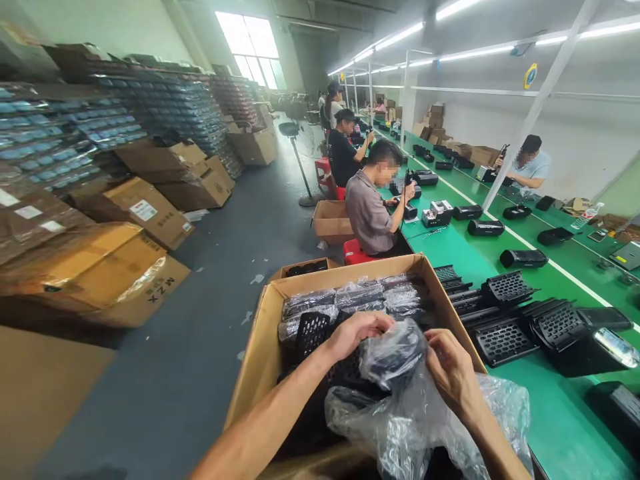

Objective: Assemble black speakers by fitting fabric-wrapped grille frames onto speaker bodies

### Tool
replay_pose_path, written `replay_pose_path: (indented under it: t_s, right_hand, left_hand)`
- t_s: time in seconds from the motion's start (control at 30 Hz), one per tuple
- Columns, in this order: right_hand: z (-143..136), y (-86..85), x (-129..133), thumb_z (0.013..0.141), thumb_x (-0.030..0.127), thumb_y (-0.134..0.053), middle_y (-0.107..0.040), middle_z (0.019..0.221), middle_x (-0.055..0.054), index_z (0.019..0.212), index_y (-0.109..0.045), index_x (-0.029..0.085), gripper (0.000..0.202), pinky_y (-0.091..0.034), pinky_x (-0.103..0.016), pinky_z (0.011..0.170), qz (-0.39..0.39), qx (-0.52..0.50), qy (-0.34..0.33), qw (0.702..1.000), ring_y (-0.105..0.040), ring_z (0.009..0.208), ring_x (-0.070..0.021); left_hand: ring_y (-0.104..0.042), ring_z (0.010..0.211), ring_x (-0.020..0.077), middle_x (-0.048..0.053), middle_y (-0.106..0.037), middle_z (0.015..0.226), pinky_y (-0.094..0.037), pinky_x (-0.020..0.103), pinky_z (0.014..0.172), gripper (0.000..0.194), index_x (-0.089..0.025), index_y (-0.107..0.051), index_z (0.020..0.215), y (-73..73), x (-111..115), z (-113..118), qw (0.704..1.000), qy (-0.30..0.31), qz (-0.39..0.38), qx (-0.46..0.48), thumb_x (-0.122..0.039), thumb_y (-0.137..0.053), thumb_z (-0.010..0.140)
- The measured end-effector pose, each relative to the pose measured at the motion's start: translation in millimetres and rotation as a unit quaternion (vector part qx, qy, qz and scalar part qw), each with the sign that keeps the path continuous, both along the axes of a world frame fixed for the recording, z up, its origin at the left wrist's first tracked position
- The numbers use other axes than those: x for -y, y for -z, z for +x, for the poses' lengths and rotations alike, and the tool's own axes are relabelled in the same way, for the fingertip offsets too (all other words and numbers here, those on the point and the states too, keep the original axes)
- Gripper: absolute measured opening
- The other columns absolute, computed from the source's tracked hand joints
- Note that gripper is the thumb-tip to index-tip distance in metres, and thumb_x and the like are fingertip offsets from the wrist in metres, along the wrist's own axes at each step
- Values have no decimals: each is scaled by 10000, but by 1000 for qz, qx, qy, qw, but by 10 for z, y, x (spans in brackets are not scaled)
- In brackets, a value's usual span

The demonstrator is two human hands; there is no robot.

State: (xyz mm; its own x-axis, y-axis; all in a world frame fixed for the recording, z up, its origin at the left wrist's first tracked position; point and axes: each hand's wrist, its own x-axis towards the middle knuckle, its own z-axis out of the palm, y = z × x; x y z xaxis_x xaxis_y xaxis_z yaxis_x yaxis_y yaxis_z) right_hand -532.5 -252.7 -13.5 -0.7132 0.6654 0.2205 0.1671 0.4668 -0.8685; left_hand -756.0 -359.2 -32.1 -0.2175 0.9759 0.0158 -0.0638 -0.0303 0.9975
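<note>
Above an open cardboard box (250, 333), a black part wrapped in clear plastic (393, 353) is held between my two hands. My left hand (353, 333) pinches the wrapping at its upper left, thumb and fingers together. On the other side, my right hand (450, 363) has its curled fingers closed on the wrap's right edge. Loose clear plastic (415, 423) hangs below and spreads over the box's near side. Inside the box lie rows of plastic-wrapped bundles (350, 293) and a bare black perforated panel (313, 331), partly hidden by my left forearm.
To the right runs a green worktable (565, 413) with stacked black perforated panels (505, 340) and black cylindrical housings (523, 258). A seated co-worker (373, 200) is just beyond the box. Cartons (145, 207) line the left side; a fan stand (300, 163) stands in the aisle.
</note>
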Motion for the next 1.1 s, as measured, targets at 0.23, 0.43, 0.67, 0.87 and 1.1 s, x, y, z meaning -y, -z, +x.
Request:
replay_pose_path:
  t_s: [0.23, 0.43, 0.67, 0.87, 1.1]
  right_hand:
    - [-91, -81, 20, 992, 348, -463, -728, 832, -57, 932, -617, 241, 197, -501, -307, 667, 78, 89, -61, 991, -691, 736, -218]
    - [-104, -386, -41, 990, 386, -468, -622, 669, 3, 850, -544, 252, 209, -429, -270, 547, 109, 94, -41, 989, -583, 573, -182]
    - [-17, -555, -288, 975, 477, -528, -600, 688, 11, 916, -571, 238, 250, -403, -250, 513, 74, 82, 5, 994, -514, 560, -151]
    - [29, -833, -383, 814, 590, -770, -668, 795, -29, 1027, -716, 216, 434, -473, -284, 596, 56, 102, -69, 991, -603, 693, -194]
    - [103, -1040, -402, 864, 665, -694, -543, 671, -16, 679, -634, 207, 498, -346, -254, 476, -9, 42, 28, 999, -492, 575, -151]
  left_hand:
    - [-659, 764, 189, 47, -744, 829, -500, 288, 737, 268, -177, -747, 895, -200, -11, 68, 988, 56, -14, -143, -439, -696, 884]
    - [-699, 950, 220, 75, -771, 1055, -505, 305, 864, 287, -191, -754, 1096, -415, -9, -67, 938, 108, 49, -324, -393, -740, 894]
    - [-624, 766, 168, 60, -700, 801, -456, 256, 727, 444, -144, -727, 883, -484, -112, -106, 917, 48, 119, -377, -452, -458, 1054]
    - [-578, 722, 148, 20, -641, 736, -429, 246, 675, 529, -131, -711, 849, -905, -231, 58, 950, 63, 137, -272, -564, -465, 1027]
    - [-635, 1057, 240, 131, -672, 1241, -509, 356, 922, 771, -209, -673, 1248, -613, -410, -104, 979, 9, 192, -66, -837, -610, 804]
